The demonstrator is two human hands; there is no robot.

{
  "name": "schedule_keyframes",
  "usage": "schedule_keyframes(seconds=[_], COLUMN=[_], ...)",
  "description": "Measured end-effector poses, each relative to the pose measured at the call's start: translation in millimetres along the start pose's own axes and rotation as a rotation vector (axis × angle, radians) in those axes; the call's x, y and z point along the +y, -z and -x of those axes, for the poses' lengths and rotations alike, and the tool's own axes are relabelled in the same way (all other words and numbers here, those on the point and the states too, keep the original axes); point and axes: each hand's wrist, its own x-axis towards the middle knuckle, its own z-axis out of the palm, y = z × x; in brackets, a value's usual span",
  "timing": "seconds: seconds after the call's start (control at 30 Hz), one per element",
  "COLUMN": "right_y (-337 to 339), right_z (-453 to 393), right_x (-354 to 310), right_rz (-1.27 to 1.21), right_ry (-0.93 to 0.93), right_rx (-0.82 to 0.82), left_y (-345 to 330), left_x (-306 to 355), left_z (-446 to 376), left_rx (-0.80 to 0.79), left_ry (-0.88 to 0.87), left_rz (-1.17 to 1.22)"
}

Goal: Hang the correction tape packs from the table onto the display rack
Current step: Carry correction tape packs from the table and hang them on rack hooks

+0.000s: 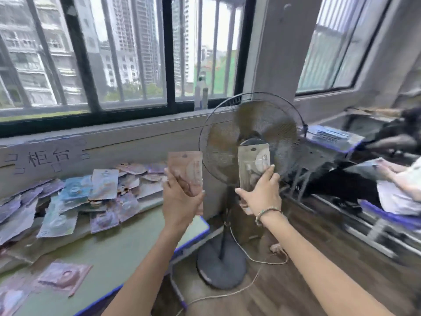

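Two correction tape packs are in hand, one per hand, both held upright in front of the pedestal fan [248,142]. We grip the pinkish pack [188,172] in the left hand [180,201], with the fingers curled round its lower half and the thumb across its face. We grip the clear-fronted pack [254,165] in the right hand [259,190], with the thumb on its left edge and the fingertips on its right edge. Each pack stands with its long axis vertical and extends upward from the fingers, so the top edge, where a hang hole would sit, is free; blur prevents us from confirming the hole on the pinkish pack. The remaining packs lie in a loose heap [75,197] on the green table [127,242], to the left of both hands. No display rack is identifiable in this view, so we cannot state which hand is nearer to it. We judge that the next move requires locating the rack and presenting each pack top-first to a hook.
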Motion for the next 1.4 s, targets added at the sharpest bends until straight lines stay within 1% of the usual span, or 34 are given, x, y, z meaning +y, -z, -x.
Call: schedule_keyframes(seconds=[0.13,0.27,0.5,0.63,0.77,0.9,1.1,1.4], right_y=[71.3,154.4,309.4,388.4,451.4,500.4,562.2,650.4], right_z=[13.1,38.3,110.0,159.3,207.7,250.0,300.6,358.3], right_x=[77.8,170.5,337.8,415.0,472.2,517.0,577.0,676.7], right_rz=[0.061,0.145,0.256,0.327,0.374,0.411,0.417,0.469], right_ry=[-0.155,-0.323,-0.599,-0.717,-0.830,-0.933,-1.089,-1.243], right_rx=[0.130,0.251,0.439,0.537,0.617,0.686,0.775,0.882], left_y=[-57.5,-126.2,-237.0,-282.4,-317.2,-342.0,-372.3,-430.5], left_x=[65.6,144.7,289.7,354.7,404.6,448.9,506.8,596.0], left_z=[42.8,105.3,259.6,353.3,437.4,510.5,606.0,746.1], left_rx=[-0.141,-0.291,-0.554,-0.664,-0.799,-0.904,-1.023,-1.172], left_ry=[-0.131,-0.253,-0.411,-0.514,-0.600,-0.666,-0.743,-0.821], left_rz=[0.066,0.116,0.244,0.322,0.353,0.365,0.420,0.467])
